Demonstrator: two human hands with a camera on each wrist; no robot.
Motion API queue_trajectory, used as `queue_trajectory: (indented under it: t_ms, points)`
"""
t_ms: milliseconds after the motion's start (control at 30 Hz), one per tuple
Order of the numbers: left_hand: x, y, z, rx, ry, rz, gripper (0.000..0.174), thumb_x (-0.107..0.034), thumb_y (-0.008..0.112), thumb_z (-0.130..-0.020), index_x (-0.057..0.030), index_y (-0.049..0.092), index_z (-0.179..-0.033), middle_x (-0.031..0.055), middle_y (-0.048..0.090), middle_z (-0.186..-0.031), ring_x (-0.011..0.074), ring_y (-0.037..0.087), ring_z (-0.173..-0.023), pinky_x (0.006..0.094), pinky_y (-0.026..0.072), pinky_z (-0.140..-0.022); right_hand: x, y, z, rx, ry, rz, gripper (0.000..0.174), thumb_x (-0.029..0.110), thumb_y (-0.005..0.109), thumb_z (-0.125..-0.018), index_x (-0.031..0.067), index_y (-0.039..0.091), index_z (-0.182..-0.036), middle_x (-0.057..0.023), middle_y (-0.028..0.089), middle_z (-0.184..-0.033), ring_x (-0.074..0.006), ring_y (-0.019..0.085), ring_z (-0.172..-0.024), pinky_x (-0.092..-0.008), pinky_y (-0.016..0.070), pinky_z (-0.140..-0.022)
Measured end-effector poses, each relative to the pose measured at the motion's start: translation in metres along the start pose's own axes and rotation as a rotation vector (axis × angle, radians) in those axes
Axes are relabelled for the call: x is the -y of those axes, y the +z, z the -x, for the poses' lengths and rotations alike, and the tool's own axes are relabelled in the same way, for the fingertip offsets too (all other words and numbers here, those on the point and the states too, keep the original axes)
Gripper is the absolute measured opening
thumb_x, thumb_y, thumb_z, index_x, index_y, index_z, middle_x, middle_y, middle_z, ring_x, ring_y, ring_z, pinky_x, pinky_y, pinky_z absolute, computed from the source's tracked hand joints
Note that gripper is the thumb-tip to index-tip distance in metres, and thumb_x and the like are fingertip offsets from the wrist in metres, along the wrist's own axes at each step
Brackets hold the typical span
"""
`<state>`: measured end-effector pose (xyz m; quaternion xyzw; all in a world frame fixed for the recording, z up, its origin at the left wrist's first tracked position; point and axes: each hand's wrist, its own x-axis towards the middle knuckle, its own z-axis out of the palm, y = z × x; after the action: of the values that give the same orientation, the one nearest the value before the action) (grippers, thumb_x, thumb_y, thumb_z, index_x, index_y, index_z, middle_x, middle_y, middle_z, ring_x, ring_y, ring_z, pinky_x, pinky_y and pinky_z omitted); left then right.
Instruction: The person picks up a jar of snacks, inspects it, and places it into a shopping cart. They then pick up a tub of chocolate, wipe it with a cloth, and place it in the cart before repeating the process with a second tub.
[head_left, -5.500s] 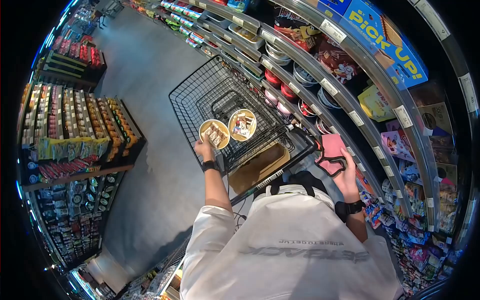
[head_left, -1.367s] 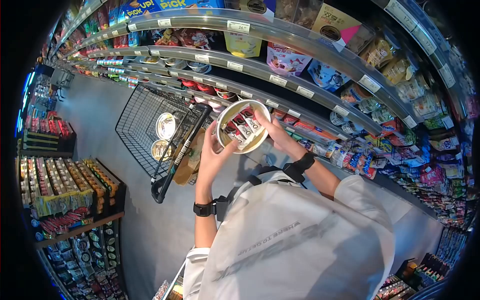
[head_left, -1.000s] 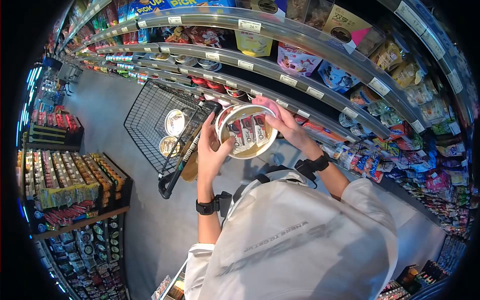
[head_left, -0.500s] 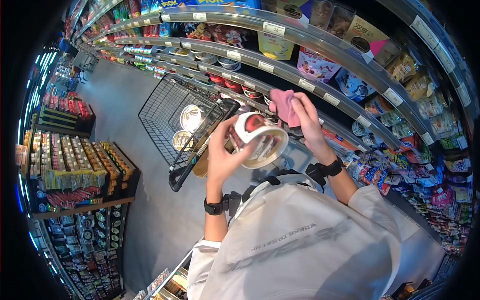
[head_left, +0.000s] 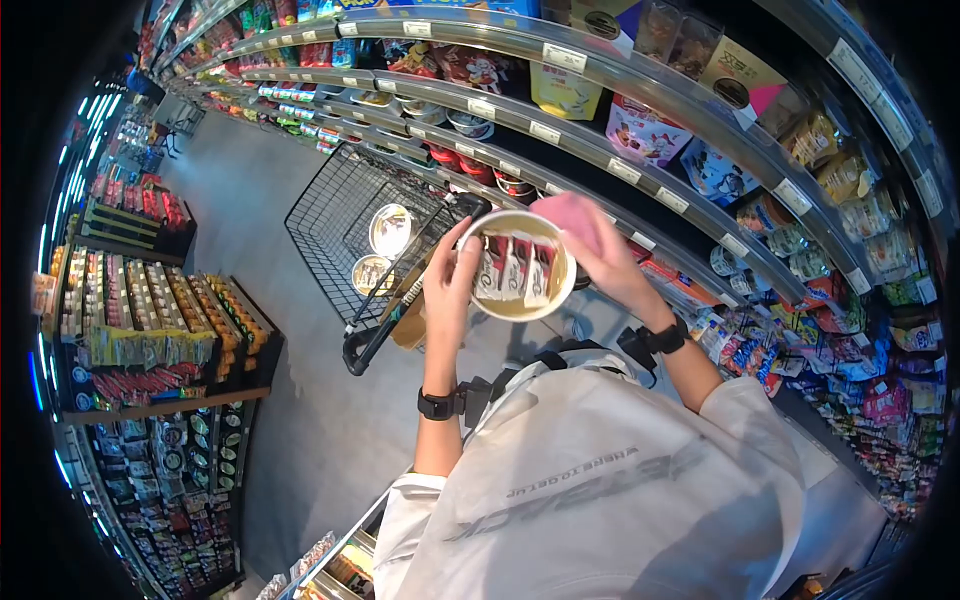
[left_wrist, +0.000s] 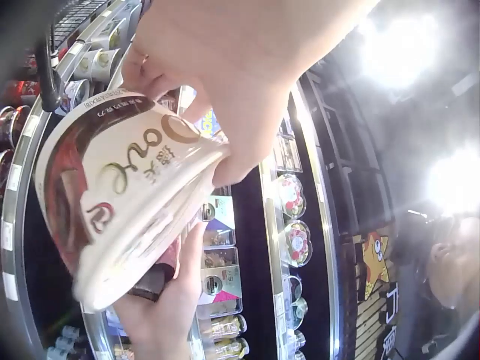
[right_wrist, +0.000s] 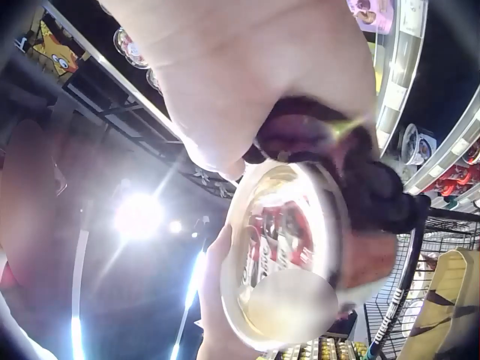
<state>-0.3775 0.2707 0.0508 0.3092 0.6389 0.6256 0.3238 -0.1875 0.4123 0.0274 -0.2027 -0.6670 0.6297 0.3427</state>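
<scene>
My left hand (head_left: 450, 280) grips a round white tub (head_left: 515, 278) by its near-left side, thumb over the rim. Wrapped Dove chocolates show through the tub's clear lid, and the Dove lettering shows on its wall in the left wrist view. My right hand (head_left: 612, 268) holds a pink cloth (head_left: 572, 218) with dark trim at the tub's far-right rim, its fingertips right at the edge. In the right wrist view the dark side of the cloth (right_wrist: 375, 191) bunches beside the tub's wall. The fingers beneath the tub are hidden in the head view.
A black wire shopping cart (head_left: 330, 210) stands to the left, with two similar tubs (head_left: 390, 230) in it. Stocked shelves (head_left: 600, 160) with price tags curve along the far and right sides. A tiered snack display (head_left: 160, 330) stands across the aisle floor (head_left: 320, 440).
Earlier, my left hand was at a tub in the cart. Since then another tub has come into my hands. Half a second ago it was tilted; now its lid faces up and the cloth meets it.
</scene>
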Motion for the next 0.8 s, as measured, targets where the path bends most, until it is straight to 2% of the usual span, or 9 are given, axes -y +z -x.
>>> queue_trajectory:
  t_ms: [133,200,233,433,533,600,667,700,800]
  points:
    - [-0.004,0.005,-0.001,-0.062,0.005,0.038,0.044,-0.031,0.061,-0.104,0.0026,0.062,-0.131,-0.0046,0.056,-0.084,0.0020,0.045,-0.072,0.0197,0.0347,-0.061,0.032,0.014,0.007,-0.313,-0.179,0.085,0.031,0.002,0.062,-0.096,-0.0003,0.058,-0.127,-0.0115,0.063,-0.126,-0.0242,0.062,-0.119,-0.0374,0.0497,-0.100]
    - [-0.001,0.013,-0.002,-0.026,0.043,-0.014,0.042,-0.032,0.062,-0.104,0.0007,0.063,-0.130,-0.0046,0.057,-0.084,0.0016,0.044,-0.071,0.0197,0.0342,-0.060,0.033,0.018,0.003,-0.224,-0.476,0.539,0.037,-0.001,0.067,-0.089,0.0011,0.060,-0.125,-0.0134,0.061,-0.129,-0.0287,0.059,-0.123,-0.0390,0.0485,-0.103]
    - [0.000,0.019,-0.001,-0.014,0.056,-0.035,0.042,-0.032,0.062,-0.103,0.0003,0.063,-0.130,-0.0045,0.057,-0.084,0.0016,0.045,-0.071,0.0197,0.0343,-0.060,0.031,0.026,0.003,-0.092,-0.441,0.589,0.047,-0.002,0.071,-0.079,0.0028,0.062,-0.125,-0.0149,0.059,-0.130,-0.0353,0.054,-0.130,-0.0428,0.0456,-0.107]
    - [0.006,0.015,-0.009,-0.017,0.015,0.042,0.043,-0.031,0.063,-0.103,0.0008,0.063,-0.132,-0.0035,0.060,-0.085,0.0016,0.047,-0.072,0.0188,0.0350,-0.060,0.040,0.039,0.013,0.198,-0.498,0.658,0.043,0.005,0.071,-0.085,0.0026,0.063,-0.127,-0.0161,0.059,-0.135,-0.0350,0.054,-0.132,-0.0445,0.0442,-0.110]
    - [-0.005,0.010,-0.006,-0.053,0.029,-0.047,0.041,-0.030,0.062,-0.103,0.0008,0.063,-0.131,-0.0018,0.062,-0.089,0.0033,0.052,-0.077,0.0203,0.0411,-0.067,0.024,0.015,0.008,-0.004,-0.626,0.720,0.032,0.007,0.066,-0.094,-0.0021,0.061,-0.124,-0.0153,0.064,-0.127,-0.0299,0.065,-0.115,-0.0400,0.0511,-0.101]
    - [-0.006,0.003,-0.006,-0.028,0.036,-0.011,0.040,-0.029,0.059,-0.104,0.0006,0.063,-0.131,0.0002,0.063,-0.094,0.0053,0.054,-0.082,0.0220,0.0437,-0.072,0.021,0.008,0.010,-0.350,-0.266,0.220,0.025,0.013,0.055,-0.105,-0.0050,0.059,-0.122,-0.0126,0.066,-0.118,-0.0190,0.068,-0.097,-0.0334,0.0552,-0.089]
    - [-0.005,-0.002,-0.008,0.015,0.026,0.057,0.045,-0.036,0.051,-0.107,0.0017,0.063,-0.129,0.0043,0.065,-0.105,0.0093,0.057,-0.094,0.0249,0.0465,-0.085,-0.011,-0.020,-0.001,-0.512,-0.194,0.147,0.031,0.024,0.047,-0.110,-0.0029,0.057,-0.122,-0.0092,0.066,-0.113,-0.0112,0.065,-0.089,-0.0302,0.0548,-0.082]
    - [-0.002,-0.004,-0.009,0.038,-0.032,0.156,0.050,-0.040,0.048,-0.108,0.0028,0.062,-0.129,0.0050,0.065,-0.109,0.0102,0.059,-0.097,0.0257,0.0471,-0.088,-0.008,-0.029,-0.001,-0.292,-0.042,-0.250,0.037,0.029,0.045,-0.111,-0.0017,0.055,-0.130,-0.0077,0.067,-0.116,-0.0131,0.066,-0.094,-0.0301,0.0549,-0.084]
    - [0.001,0.006,-0.007,0.100,-0.175,0.401,0.062,-0.050,0.040,-0.109,0.0058,0.060,-0.128,0.0077,0.065,-0.120,0.0126,0.061,-0.107,0.0293,0.0475,-0.097,-0.002,-0.013,0.015,-0.126,0.421,-0.671,0.049,0.039,0.048,-0.109,0.0006,0.051,-0.140,-0.0076,0.064,-0.128,-0.0151,0.065,-0.107,-0.0346,0.0533,-0.093]
